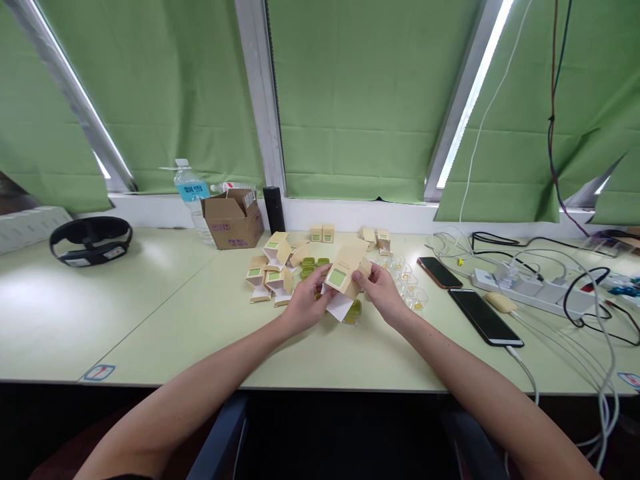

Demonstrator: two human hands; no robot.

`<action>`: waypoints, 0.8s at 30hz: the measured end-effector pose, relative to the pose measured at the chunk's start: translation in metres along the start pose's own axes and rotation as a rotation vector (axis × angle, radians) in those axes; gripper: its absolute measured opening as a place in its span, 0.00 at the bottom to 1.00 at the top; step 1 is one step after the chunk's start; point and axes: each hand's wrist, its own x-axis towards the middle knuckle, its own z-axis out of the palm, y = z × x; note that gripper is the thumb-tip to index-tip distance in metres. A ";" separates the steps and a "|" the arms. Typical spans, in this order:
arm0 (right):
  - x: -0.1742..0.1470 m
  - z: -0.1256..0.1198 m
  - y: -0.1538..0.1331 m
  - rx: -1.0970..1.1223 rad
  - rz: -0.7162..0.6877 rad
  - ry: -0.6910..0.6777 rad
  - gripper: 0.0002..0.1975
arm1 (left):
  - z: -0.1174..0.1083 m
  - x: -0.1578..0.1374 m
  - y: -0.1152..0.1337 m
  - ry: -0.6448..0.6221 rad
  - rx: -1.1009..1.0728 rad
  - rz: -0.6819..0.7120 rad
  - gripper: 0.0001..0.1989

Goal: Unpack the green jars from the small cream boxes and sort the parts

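Between both hands, above the table, is a small beige cardboard box (345,263) with a green-tinted window and open flaps. My left hand (310,297) grips its left side, and a white inner flap hangs below. The fingers of my right hand (381,290) close on its right edge. Under the box, partly hidden, are several green-lidded jars (354,311). More beige boxes (270,280), some with open flaps, stand left of my left hand. To the right of my right hand are several clear plastic cups (413,293) with something yellow in them.
Two closed beige boxes (322,233) stand farther back. A brown carton (233,220), a water bottle (193,193) and a black cylinder (273,209) line the back left. Phones (485,317), a power strip (530,293) and tangled cables occupy the right. A black headset (91,241) lies far left.
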 end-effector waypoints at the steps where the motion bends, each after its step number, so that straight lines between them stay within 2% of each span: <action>1: 0.000 0.000 0.000 -0.004 -0.005 0.000 0.32 | 0.001 0.000 -0.001 -0.009 -0.020 -0.012 0.30; 5: 0.000 -0.002 0.001 -0.038 -0.018 0.031 0.30 | 0.003 -0.002 0.002 -0.012 -0.061 -0.038 0.40; 7: 0.001 -0.002 0.001 -0.040 -0.016 0.046 0.29 | 0.004 -0.003 0.005 -0.021 -0.089 -0.038 0.42; 11: -0.001 -0.001 -0.001 -0.003 -0.023 0.064 0.28 | 0.003 -0.001 0.012 -0.079 -0.183 -0.040 0.34; 14: -0.002 0.000 -0.002 -0.041 -0.029 0.108 0.28 | 0.001 0.001 0.014 -0.107 -0.239 -0.125 0.27; 17: -0.005 0.001 -0.002 -0.077 -0.044 0.124 0.26 | 0.000 0.002 0.013 -0.115 -0.230 -0.193 0.24; 24: -0.006 0.002 -0.003 -0.080 -0.050 0.104 0.26 | -0.002 0.004 0.013 -0.074 -0.171 -0.235 0.22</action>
